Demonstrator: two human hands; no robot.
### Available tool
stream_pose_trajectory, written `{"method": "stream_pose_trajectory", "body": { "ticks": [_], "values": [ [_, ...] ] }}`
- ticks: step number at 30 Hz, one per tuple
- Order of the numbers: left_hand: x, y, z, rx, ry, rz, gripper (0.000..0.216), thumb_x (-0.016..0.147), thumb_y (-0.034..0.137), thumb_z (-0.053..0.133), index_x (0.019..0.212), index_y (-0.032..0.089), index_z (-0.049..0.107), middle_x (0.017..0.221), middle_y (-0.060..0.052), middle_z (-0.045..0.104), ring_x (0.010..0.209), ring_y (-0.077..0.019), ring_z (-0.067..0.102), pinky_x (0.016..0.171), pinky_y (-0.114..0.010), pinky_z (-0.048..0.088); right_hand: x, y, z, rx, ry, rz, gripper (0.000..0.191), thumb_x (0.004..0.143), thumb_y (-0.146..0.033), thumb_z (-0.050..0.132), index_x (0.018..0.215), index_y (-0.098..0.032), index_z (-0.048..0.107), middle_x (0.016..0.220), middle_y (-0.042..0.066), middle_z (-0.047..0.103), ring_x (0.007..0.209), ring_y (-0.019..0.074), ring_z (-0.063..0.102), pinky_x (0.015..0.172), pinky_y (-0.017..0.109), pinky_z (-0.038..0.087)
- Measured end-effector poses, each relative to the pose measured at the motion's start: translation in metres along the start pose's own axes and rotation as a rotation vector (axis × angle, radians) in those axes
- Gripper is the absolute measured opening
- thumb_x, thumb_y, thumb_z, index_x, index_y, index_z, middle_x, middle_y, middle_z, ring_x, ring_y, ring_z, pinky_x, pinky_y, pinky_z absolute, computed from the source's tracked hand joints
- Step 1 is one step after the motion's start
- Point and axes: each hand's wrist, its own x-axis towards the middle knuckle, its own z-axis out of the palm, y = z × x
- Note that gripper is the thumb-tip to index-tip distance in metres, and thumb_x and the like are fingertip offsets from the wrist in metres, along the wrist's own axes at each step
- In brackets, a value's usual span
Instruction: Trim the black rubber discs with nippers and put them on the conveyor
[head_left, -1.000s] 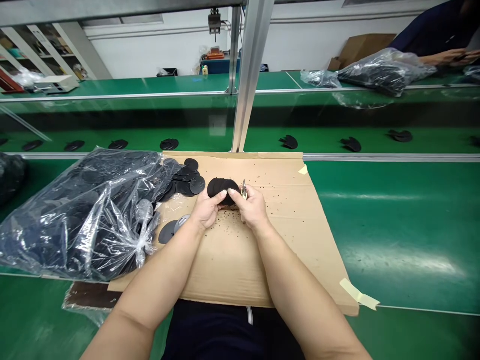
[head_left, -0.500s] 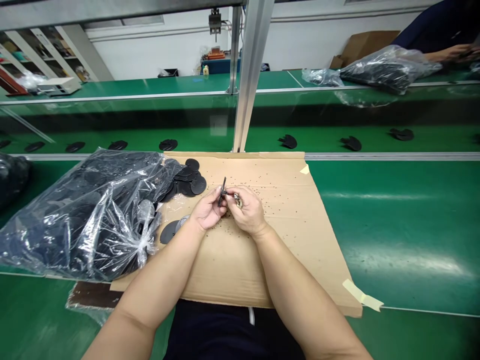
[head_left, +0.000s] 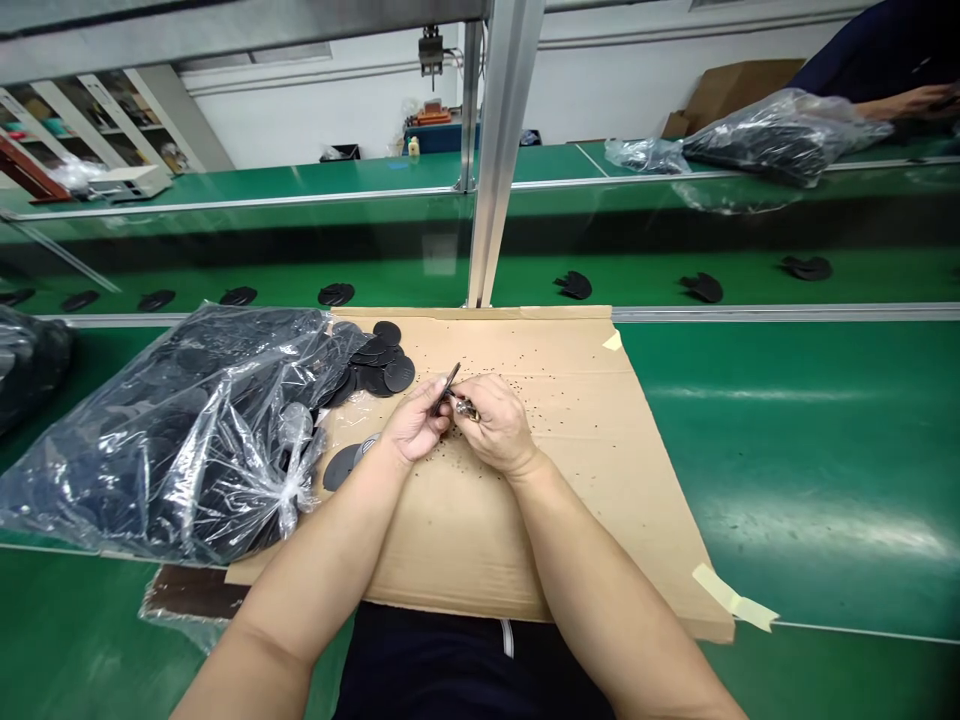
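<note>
In the head view, my left hand (head_left: 415, 420) pinches a thin black disc (head_left: 448, 385), seen nearly edge-on above the cardboard sheet (head_left: 465, 540). My right hand (head_left: 496, 420) is closed around a small shiny metal tool (head_left: 466, 409), mostly hidden by the fingers, so its exact kind does not show. The tool's front end meets the disc's lower part between both hands. Beside my left wrist lie a dark disc (head_left: 341, 467) and a lighter one with stripes (head_left: 367, 445). Tiny dark bits are scattered over the cardboard around my hands.
A big clear plastic bag (head_left: 172, 430) of black discs lies at left, several discs (head_left: 397, 373) spilling from its mouth. Black parts (head_left: 574, 285) sit spaced along the green strip behind. A metal post (head_left: 504, 150) rises beyond the cardboard. Another person's arm (head_left: 904, 103) is at far right.
The disc in my left hand has tilted further to the right. The metal tool in my right hand has turned and shifted slightly toward the disc. The camera view has moved a little.
</note>
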Motion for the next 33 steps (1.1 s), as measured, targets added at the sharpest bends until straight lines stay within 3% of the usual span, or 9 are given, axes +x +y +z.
{"method": "stream_pose_trajectory", "body": {
  "ticks": [4,8,13,15,19,24,26,28,33],
  "values": [
    [0.003,-0.001,0.005,0.048,0.061,0.211,0.029,0.068,0.014,0.076,0.094,0.012,0.065,0.078,-0.001,0.065,0.064,-0.0073,0.060,0.054,-0.015,0.050,-0.002,0.002,0.007,0.092,0.095,0.172,0.014,0.086,-0.020,0.055,0.097,-0.021,0.062,0.091,0.006,0.066,0.086,0.0202,0.060,0.083,0.037,0.050],
    [0.021,0.008,0.012,0.186,0.309,0.492,0.042,0.065,0.007,0.072,0.105,0.016,0.065,0.103,-0.005,0.069,0.093,-0.0162,0.066,0.086,-0.030,0.054,-0.006,0.012,0.014,0.178,0.305,0.409,0.016,0.086,-0.028,0.056,0.099,-0.020,0.061,0.088,0.005,0.064,0.078,0.0187,0.061,0.079,0.036,0.051],
    [0.073,0.057,0.017,0.906,0.574,0.820,0.035,0.076,0.014,0.062,0.111,0.019,0.066,0.113,-0.006,0.067,0.108,-0.0208,0.061,0.103,-0.039,0.045,-0.006,0.021,0.012,0.220,0.474,0.558,0.019,0.086,-0.033,0.056,0.096,-0.018,0.062,0.088,0.006,0.065,0.080,0.0188,0.063,0.080,0.036,0.053],
    [0.096,0.082,0.021,1.226,0.593,0.928,0.035,0.079,0.013,0.058,0.113,0.016,0.066,0.119,-0.009,0.063,0.116,-0.0220,0.056,0.108,-0.037,0.039,-0.005,0.020,0.009,0.229,0.499,0.573,0.020,0.085,-0.033,0.056,0.096,-0.018,0.062,0.088,0.007,0.065,0.081,0.0190,0.063,0.079,0.036,0.053],
    [0.125,0.097,0.031,1.634,0.495,0.925,0.050,0.073,0.013,0.065,0.122,0.010,0.060,0.134,-0.015,0.049,0.129,-0.0273,0.045,0.114,-0.038,0.032,-0.005,0.016,0.006,0.246,0.532,0.587,0.021,0.085,-0.033,0.056,0.097,-0.017,0.062,0.088,0.007,0.066,0.079,0.0184,0.063,0.078,0.035,0.053],
    [0.123,0.047,0.029,1.745,0.409,0.720,0.039,0.079,0.018,0.057,0.118,0.016,0.060,0.121,-0.012,0.054,0.109,-0.0241,0.057,0.101,-0.038,0.045,0.005,0.029,-0.006,0.197,0.664,0.699,0.022,0.083,-0.035,0.056,0.094,-0.017,0.060,0.083,0.006,0.065,0.076,0.0177,0.062,0.076,0.033,0.052],
    [0.119,0.027,0.024,1.756,0.366,0.594,0.034,0.078,0.019,0.057,0.112,0.018,0.061,0.116,-0.010,0.057,0.103,-0.0236,0.059,0.097,-0.038,0.046,0.021,0.049,-0.020,0.087,0.633,0.731,0.020,0.082,-0.035,0.057,0.092,-0.017,0.060,0.084,0.006,0.064,0.078,0.0186,0.061,0.079,0.035,0.050],
    [0.119,0.016,0.019,1.724,0.335,0.555,0.029,0.076,0.018,0.058,0.105,0.018,0.063,0.110,-0.009,0.059,0.100,-0.0230,0.059,0.096,-0.037,0.046,0.045,0.081,-0.036,-0.075,0.475,0.689,0.019,0.079,-0.032,0.059,0.092,-0.018,0.060,0.089,0.007,0.063,0.084,0.0210,0.059,0.082,0.039,0.048],
    [0.129,0.012,0.005,1.489,0.280,0.666,0.021,0.071,0.013,0.058,0.091,0.019,0.063,0.098,-0.008,0.060,0.089,-0.0223,0.059,0.089,-0.038,0.047,0.100,0.174,-0.077,-0.468,0.054,0.753,0.022,0.073,-0.021,0.068,0.093,-0.013,0.063,0.106,0.014,0.057,0.103,0.0273,0.055,0.091,0.045,0.039]
  ]
}}
